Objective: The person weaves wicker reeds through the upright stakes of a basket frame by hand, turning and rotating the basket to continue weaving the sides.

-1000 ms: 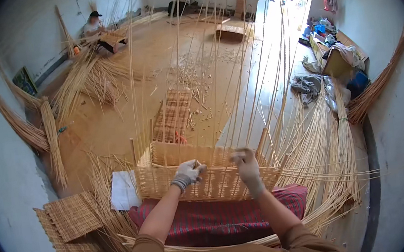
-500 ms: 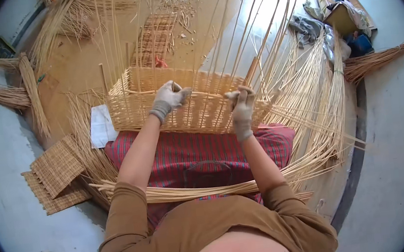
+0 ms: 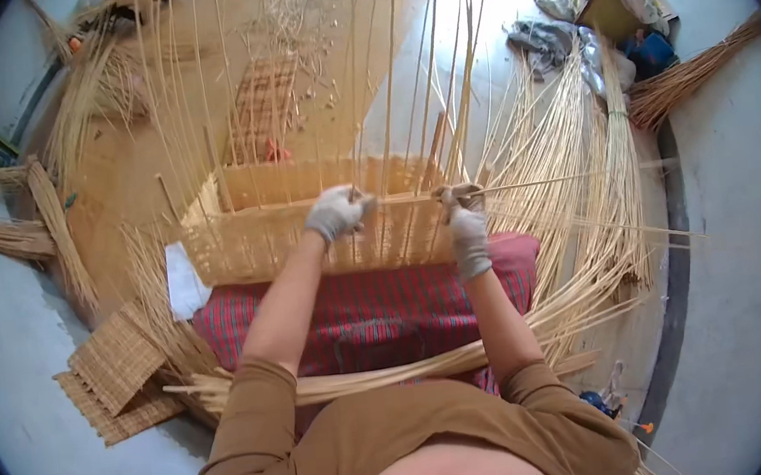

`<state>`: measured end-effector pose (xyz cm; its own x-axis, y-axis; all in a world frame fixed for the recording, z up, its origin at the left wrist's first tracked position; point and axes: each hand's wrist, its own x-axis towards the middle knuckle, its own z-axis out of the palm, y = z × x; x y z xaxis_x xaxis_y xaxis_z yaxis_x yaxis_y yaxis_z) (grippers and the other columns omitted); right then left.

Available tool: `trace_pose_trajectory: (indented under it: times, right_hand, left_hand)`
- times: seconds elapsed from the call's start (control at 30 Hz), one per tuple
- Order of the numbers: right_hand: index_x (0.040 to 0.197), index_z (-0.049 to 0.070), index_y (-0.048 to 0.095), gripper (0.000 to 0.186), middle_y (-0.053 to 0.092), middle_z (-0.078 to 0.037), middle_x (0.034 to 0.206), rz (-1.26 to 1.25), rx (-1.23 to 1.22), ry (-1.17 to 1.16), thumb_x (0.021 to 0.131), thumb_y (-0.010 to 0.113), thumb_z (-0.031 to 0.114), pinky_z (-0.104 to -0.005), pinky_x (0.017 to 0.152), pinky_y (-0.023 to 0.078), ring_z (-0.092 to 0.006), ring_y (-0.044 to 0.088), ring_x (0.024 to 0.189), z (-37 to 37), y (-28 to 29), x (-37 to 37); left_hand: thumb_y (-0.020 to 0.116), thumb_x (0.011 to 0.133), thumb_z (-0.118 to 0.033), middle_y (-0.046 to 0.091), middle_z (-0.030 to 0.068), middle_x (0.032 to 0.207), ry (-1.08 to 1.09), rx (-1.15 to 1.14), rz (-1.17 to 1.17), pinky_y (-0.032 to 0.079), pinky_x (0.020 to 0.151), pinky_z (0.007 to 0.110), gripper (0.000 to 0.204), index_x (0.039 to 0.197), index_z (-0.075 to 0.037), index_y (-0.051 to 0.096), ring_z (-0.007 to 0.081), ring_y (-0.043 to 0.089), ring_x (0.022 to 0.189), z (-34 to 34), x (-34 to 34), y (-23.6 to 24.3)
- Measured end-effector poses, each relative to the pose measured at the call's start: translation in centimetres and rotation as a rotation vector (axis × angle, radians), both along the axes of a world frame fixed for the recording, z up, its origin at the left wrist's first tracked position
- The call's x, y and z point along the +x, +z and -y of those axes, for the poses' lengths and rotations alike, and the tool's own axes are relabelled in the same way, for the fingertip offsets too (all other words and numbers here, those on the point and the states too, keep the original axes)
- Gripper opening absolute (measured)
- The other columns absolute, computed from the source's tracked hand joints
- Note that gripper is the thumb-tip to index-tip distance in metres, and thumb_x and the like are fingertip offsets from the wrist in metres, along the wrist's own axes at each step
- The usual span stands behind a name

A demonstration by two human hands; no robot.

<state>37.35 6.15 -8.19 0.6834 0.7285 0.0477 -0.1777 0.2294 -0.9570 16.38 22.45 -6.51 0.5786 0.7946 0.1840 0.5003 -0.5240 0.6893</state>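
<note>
My left hand (image 3: 334, 213), in a pale knitted glove, is closed at the top edge of a rectangular woven basket (image 3: 278, 244), pinching a cane strand among the tall uprights (image 3: 390, 58). My right hand (image 3: 468, 227), gloved alike, is closed on a thin cane strand (image 3: 548, 181) at the basket's right end; the strand runs out sideways to the right. The basket rests on a red striped cloth-covered support (image 3: 371, 323). Long loose canes (image 3: 396, 372) lie across in front of me, near my body. Motion blurs the basket and my fingers.
Cane bundles lie left (image 3: 56, 228) and right (image 3: 612, 211). Woven mats (image 3: 114, 371) and a white sheet (image 3: 186, 278) are at the left. A long woven panel (image 3: 257, 101) lies beyond the basket. Clothes and bags (image 3: 609, 14) are piled at the back right.
My view has tipped down from the room to the basket and my torso. Both hands stay at the rim; a strand now stretches level rightward from my right hand.
</note>
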Motion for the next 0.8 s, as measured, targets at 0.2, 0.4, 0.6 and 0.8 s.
trace_pose_trajectory:
  times: [0.2,0.4,0.6,0.8]
  right_hand:
    - [0.142,0.010,0.051,0.055,0.039,-0.020,0.156,1.096,-0.080,-0.015,0.089,0.066,0.000,-0.0336,0.099,0.053,-0.0252,0.065,0.120,-13.2,10.9,-1.5]
    - [0.127,0.011,0.058,0.035,0.069,-0.008,0.111,-0.081,0.169,-0.138,0.094,0.065,0.001,-0.0303,0.076,0.058,-0.0146,0.070,0.089,0.9,-2.6,2.9]
    - [0.107,0.011,0.061,0.010,0.067,0.002,0.086,-0.177,-0.051,-0.268,0.099,0.066,0.013,-0.0211,0.057,0.043,-0.0053,0.058,0.072,6.4,-1.0,5.9]
    - [0.117,0.008,0.058,0.021,0.070,-0.004,0.101,0.159,0.075,-0.217,0.098,0.067,0.009,-0.0244,0.070,0.052,-0.0109,0.064,0.084,3.3,-0.1,9.5]
  left_hand:
    - [0.071,0.096,-0.041,0.067,0.0033,0.070,0.257,-0.678,0.060,0.053,0.053,0.029,0.041,0.088,0.000,0.072,0.0115,0.066,0.053,4.0,2.4,2.3]
    - [0.076,0.090,-0.042,0.070,0.0066,0.068,0.216,-0.631,0.050,0.051,0.057,0.030,0.037,0.082,-0.006,0.071,0.0107,0.063,0.052,3.0,2.3,0.5]
    - [0.071,0.095,-0.026,0.069,0.0070,0.073,0.445,0.299,0.540,0.055,0.061,0.035,0.020,0.099,-0.006,0.068,0.0190,0.066,0.056,4.8,5.5,2.1]
    - [0.060,0.100,-0.038,0.073,0.0194,0.097,-0.042,-0.706,-0.078,0.054,0.083,0.045,0.036,0.112,-0.005,0.066,0.0387,0.069,0.098,6.6,13.2,0.5]
